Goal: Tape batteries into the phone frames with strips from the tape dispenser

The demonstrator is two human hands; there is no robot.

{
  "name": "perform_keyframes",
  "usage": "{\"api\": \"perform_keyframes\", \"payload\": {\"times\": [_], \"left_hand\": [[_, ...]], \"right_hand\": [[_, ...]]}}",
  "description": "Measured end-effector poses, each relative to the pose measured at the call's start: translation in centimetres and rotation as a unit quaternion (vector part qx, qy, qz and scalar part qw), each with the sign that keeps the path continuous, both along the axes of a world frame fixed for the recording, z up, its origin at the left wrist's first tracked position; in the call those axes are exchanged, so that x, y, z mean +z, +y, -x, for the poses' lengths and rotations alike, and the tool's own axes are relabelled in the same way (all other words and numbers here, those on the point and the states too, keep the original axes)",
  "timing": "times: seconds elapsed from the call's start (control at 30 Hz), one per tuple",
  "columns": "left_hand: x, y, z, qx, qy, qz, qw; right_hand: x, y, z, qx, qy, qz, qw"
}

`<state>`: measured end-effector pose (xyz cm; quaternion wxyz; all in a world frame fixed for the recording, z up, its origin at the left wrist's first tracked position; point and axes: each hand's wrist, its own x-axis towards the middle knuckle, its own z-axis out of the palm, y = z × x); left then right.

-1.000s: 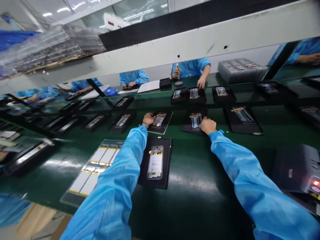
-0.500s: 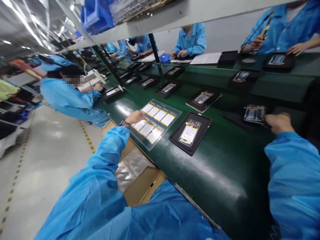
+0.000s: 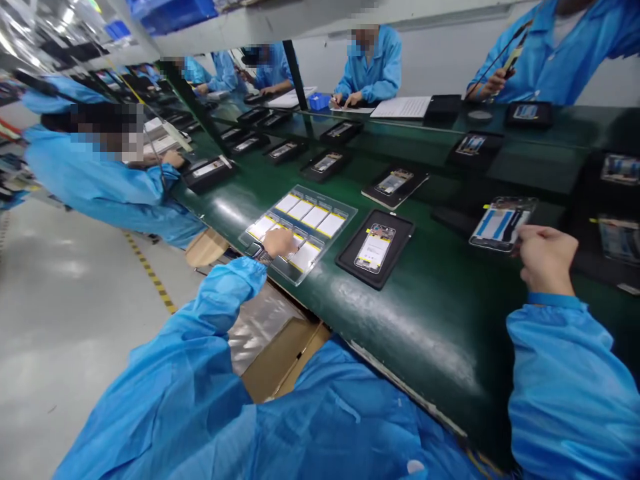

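My right hand pinches the edge of a phone frame, its inside with blue strips facing up, lifted a little over the bench. My left hand is closed over the front row of a clear plastic tray that holds white phone batteries with yellow edges. The fingertips rest at a battery, and whatever they grip is hidden. Between my hands a black pad carries another phone frame with a white battery in it.
On the green bench, more phone frames lie on black pads, one a tilted pad behind. An open cardboard box stands below the front edge. A co-worker sits at left; others work across the bench, under a shelf beam.
My right hand has brought the phone frame nearer and tilted it slightly. My left hand has shifted right and towards me over the battery tray. The camera view has turned a little right.
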<state>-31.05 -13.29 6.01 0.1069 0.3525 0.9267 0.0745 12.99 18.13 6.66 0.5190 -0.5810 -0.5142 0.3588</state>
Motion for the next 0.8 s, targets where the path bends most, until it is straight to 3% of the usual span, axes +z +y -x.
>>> {"api": "perform_keyframes", "payload": {"times": [0.13,0.27,0.37,0.47,0.53,0.6,0.7,0.8], "left_hand": [[-0.5,0.7,-1.9,-0.016,0.051,0.045,0.998],[1.5,-0.8,-1.6,-0.004,0.086,0.046,0.995],[3.8,-1.7,-0.9,0.011,0.091,0.007,0.996],[4.3,0.0,-3.0,-0.01,0.013,-0.105,0.994],[3.4,2.7,-7.1,-0.038,-0.165,-0.254,0.952],[2.1,5.8,-12.9,-0.094,-0.351,-0.331,0.871],[0.6,10.2,-21.6,-0.147,-0.538,-0.304,0.772],[-0.4,12.8,-26.9,-0.174,-0.61,-0.267,0.726]], "right_hand": [[1.0,-4.2,-1.2,0.043,0.025,0.022,0.999],[0.8,-8.2,-3.1,0.09,0.08,0.054,0.991],[-0.5,-11.1,-4.3,0.113,0.124,0.099,0.981],[-2.4,-13.6,-4.4,0.135,0.149,0.137,0.97],[-3.6,-14.7,-3.9,0.148,0.156,0.147,0.966],[-4.5,-15.5,-3.4,0.153,0.156,0.145,0.965],[-5.3,-16.4,-2.9,0.162,0.154,0.136,0.965],[-5.7,-16.8,-2.6,0.173,0.157,0.132,0.963]]}}
